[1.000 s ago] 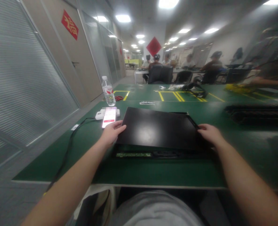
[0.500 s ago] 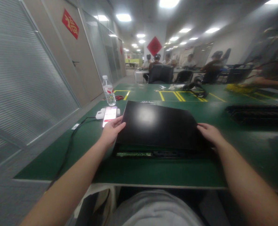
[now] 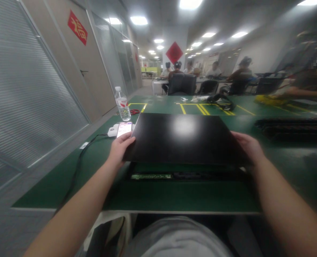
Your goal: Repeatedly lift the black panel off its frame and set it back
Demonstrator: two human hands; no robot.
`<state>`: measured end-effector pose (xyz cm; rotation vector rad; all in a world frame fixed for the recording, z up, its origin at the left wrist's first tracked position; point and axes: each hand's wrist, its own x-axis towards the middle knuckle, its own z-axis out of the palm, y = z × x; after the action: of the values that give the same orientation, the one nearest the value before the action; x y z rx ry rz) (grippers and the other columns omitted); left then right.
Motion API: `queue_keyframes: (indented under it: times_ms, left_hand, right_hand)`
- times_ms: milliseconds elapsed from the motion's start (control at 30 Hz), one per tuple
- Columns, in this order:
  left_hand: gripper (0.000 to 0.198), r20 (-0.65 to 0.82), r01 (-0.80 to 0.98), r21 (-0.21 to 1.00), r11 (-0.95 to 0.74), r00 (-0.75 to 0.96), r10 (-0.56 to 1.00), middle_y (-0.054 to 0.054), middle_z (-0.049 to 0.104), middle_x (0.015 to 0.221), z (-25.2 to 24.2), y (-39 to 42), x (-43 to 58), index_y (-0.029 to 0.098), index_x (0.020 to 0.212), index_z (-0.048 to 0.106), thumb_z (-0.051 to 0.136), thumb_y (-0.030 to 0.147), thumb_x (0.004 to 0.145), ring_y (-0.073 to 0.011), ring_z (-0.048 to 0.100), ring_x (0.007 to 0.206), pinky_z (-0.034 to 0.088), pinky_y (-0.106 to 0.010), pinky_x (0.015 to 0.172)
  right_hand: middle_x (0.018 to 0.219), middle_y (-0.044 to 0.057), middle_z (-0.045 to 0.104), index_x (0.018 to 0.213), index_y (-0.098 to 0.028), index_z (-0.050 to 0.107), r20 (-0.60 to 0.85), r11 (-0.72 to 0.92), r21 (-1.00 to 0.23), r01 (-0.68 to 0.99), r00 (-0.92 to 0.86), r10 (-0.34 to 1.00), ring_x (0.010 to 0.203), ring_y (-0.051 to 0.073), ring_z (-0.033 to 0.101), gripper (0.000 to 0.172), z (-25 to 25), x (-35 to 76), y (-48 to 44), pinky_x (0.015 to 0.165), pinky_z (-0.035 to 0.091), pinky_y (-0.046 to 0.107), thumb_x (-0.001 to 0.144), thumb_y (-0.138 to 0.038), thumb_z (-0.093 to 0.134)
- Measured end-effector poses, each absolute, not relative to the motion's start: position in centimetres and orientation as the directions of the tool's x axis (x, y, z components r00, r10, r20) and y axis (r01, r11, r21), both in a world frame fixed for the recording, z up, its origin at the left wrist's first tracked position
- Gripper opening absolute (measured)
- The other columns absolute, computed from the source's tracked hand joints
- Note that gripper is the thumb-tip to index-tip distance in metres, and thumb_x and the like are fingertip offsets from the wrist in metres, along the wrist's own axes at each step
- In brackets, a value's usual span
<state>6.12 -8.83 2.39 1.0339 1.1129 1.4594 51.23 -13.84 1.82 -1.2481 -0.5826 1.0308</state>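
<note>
A flat black screen panel (image 3: 185, 142) is held between my two hands, tilted above the green table. My left hand (image 3: 120, 147) is closed on its left edge, thumb on top. At the right edge, my right hand (image 3: 251, 147) grips it, with the fingers partly hidden at the panel's side and underneath. Below the panel lies a dark frame (image 3: 196, 176) with a green circuit board strip (image 3: 150, 176) along its near side. Most of that frame is hidden by the panel.
Left of the panel are a lit phone (image 3: 124, 129), a white power strip (image 3: 111, 132) with a black cable, a water bottle (image 3: 123, 104) and red-handled scissors (image 3: 134, 111). Dark long parts (image 3: 289, 128) lie at right. A headset-like black object (image 3: 222, 102) rests farther back. People sit beyond.
The panel has been levelled: its right side has come up and its near edge has lifted, showing more of the gap over the frame. My right hand has moved right and slightly up.
</note>
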Motion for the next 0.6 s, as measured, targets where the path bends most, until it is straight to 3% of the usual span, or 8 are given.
queue_keyframes:
  times_ms: [100, 267, 433, 600]
  left_hand:
    - [0.053, 0.067, -0.194, 0.977, -0.090, -0.121, 0.990, -0.007, 0.079, 0.083, 2.5, -9.1, 6.3, 0.015, 0.097, 0.078, 0.090, 0.033, 0.049, -0.0271, 0.073, 0.082, 0.055, -0.039, 0.081]
    - [0.052, 0.056, -0.159, 0.984, -0.082, -0.160, 0.985, -0.007, 0.079, 0.087, 2.3, -8.6, 5.9, 0.016, 0.095, 0.078, 0.090, 0.034, 0.048, -0.0273, 0.072, 0.088, 0.054, -0.037, 0.083]
    - [0.052, 0.111, 0.015, 0.994, -0.110, -0.129, 0.985, -0.011, 0.078, 0.096, 1.4, -7.8, 5.6, 0.015, 0.098, 0.079, 0.085, 0.046, 0.057, -0.0311, 0.070, 0.098, 0.054, -0.043, 0.088]
    - [0.055, 0.310, 0.317, 0.903, -0.289, -0.018, 0.950, -0.015, 0.073, 0.122, 1.3, -8.2, 5.9, 0.016, 0.119, 0.072, 0.072, 0.047, 0.074, -0.0291, 0.067, 0.105, 0.054, -0.044, 0.092]
  right_hand:
    - [0.072, 0.004, 0.072, 0.084, -0.022, 0.073, -0.232, -0.016, -0.907, -0.421, 0.468, 0.853, 0.070, 0.022, 0.071, 0.016, 2.4, 51.1, -14.4, 0.073, 0.061, 0.036, 0.083, -0.023, 0.057]
    - [0.071, 0.004, 0.073, 0.089, -0.022, 0.073, -0.426, -0.196, -0.830, -0.523, 0.365, 0.828, 0.070, 0.024, 0.072, 0.013, 2.9, 50.4, -15.2, 0.069, 0.063, 0.039, 0.084, -0.021, 0.061]
    - [0.063, 0.001, 0.069, 0.085, -0.016, 0.070, -0.368, -0.069, -0.863, -0.500, 0.530, 0.764, 0.056, 0.016, 0.067, 0.013, 4.4, 50.0, -15.5, 0.058, 0.059, 0.027, 0.085, -0.007, 0.061]
    - [0.065, 0.002, 0.070, 0.082, -0.013, 0.067, -0.336, 0.027, -0.872, -0.488, 0.638, 0.693, 0.053, 0.014, 0.064, 0.010, 4.3, 51.4, -15.1, 0.060, 0.060, 0.027, 0.087, -0.006, 0.061]
